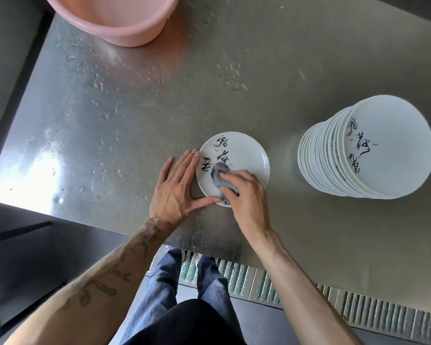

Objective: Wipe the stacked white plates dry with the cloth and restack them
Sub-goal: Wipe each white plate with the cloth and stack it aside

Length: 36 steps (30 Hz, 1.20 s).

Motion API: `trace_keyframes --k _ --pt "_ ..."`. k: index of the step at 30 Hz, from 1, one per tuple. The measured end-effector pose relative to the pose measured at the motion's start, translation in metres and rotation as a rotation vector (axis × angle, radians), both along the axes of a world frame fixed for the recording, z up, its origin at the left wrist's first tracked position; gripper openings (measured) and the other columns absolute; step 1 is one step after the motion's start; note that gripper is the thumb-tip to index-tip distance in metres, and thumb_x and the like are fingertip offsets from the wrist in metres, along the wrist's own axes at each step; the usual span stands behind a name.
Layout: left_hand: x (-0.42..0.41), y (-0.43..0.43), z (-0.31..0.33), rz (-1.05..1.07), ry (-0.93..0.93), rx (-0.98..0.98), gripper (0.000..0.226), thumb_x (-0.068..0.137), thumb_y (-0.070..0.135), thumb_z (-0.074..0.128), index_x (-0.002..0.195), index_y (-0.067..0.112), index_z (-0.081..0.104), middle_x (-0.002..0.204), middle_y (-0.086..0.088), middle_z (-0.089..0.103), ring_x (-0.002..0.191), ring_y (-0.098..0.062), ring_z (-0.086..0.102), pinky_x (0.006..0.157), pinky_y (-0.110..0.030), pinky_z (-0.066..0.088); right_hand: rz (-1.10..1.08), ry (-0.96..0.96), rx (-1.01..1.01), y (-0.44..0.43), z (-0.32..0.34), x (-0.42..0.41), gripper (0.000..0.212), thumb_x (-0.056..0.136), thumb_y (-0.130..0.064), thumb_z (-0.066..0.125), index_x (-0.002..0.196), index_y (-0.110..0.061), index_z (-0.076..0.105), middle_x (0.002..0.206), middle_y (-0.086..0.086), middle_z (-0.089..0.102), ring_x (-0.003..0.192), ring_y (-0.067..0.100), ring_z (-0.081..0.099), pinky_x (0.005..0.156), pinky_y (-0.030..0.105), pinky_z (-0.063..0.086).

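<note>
A single white plate (249, 153) with black brush lettering lies flat on the steel table near its front edge. My right hand (246, 192) presses a crumpled grey cloth (220, 179) onto the plate's near half. My left hand (177, 188) lies flat on the table with spread fingers, fingertips and thumb touching the plate's left rim. A tall stack of the same white plates (368, 150) stands to the right, apart from both hands.
A pink plastic basin (115, 18) sits at the back left of the wet steel table (135, 100). The table's left edge drops to a dark gap. A floor drain grate (259, 280) runs below the front edge.
</note>
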<state>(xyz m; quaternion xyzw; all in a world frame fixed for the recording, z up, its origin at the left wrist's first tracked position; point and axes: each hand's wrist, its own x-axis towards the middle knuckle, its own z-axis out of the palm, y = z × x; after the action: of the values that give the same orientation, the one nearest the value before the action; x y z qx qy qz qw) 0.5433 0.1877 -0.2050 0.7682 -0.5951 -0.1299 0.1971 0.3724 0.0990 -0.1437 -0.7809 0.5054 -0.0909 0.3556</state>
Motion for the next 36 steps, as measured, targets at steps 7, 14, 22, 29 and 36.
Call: trace_keyframes --k 7,14,22,29,36 --pt "0.001 0.001 0.0 -0.004 -0.017 0.009 0.112 0.083 0.086 0.055 0.162 0.011 0.028 0.168 -0.003 0.03 0.156 -0.014 0.024 0.125 -0.051 0.023 0.071 -0.043 0.001 0.012 -0.001 0.001 0.038 0.086 -0.008 0.078 0.123 -0.018 0.074 0.119 -0.007 0.07 0.108 0.012 0.062 0.1 0.021 0.048" --pt "0.0 0.0 0.001 -0.001 -0.018 0.005 0.108 0.086 0.085 0.052 0.162 0.012 0.027 0.167 -0.003 0.031 0.156 -0.013 0.023 0.126 -0.051 0.022 0.04 -0.013 -0.01 0.014 0.004 -0.01 0.039 0.085 -0.006 0.078 0.123 -0.015 0.074 0.119 -0.004 0.07 0.108 0.016 0.063 0.1 0.019 0.046" --pt "0.0 0.001 0.002 -0.001 -0.014 0.012 0.108 0.084 0.083 0.058 0.161 0.013 0.03 0.167 -0.002 0.031 0.156 -0.012 0.023 0.126 -0.051 0.021 -0.085 0.074 -0.091 -0.011 0.008 -0.026 0.042 0.082 0.0 0.078 0.122 -0.012 0.074 0.117 0.002 0.07 0.105 0.023 0.062 0.095 0.028 0.049" --pt "-0.002 -0.001 0.003 0.005 -0.005 0.014 0.108 0.083 0.085 0.057 0.161 0.015 0.03 0.167 -0.001 0.031 0.156 -0.012 0.023 0.126 -0.051 0.021 0.03 0.109 -0.227 -0.005 0.006 -0.038 0.04 0.079 -0.002 0.08 0.119 -0.01 0.075 0.116 0.0 0.073 0.1 0.025 0.062 0.091 0.039 0.053" --pt "-0.001 -0.002 0.002 0.011 -0.005 0.016 0.109 0.081 0.085 0.058 0.161 0.017 0.03 0.167 0.0 0.032 0.155 -0.012 0.024 0.126 -0.05 0.02 -0.025 0.089 -0.365 -0.066 -0.005 -0.015 0.037 0.084 0.001 0.072 0.119 -0.008 0.075 0.116 0.002 0.073 0.098 0.032 0.061 0.088 0.041 0.053"
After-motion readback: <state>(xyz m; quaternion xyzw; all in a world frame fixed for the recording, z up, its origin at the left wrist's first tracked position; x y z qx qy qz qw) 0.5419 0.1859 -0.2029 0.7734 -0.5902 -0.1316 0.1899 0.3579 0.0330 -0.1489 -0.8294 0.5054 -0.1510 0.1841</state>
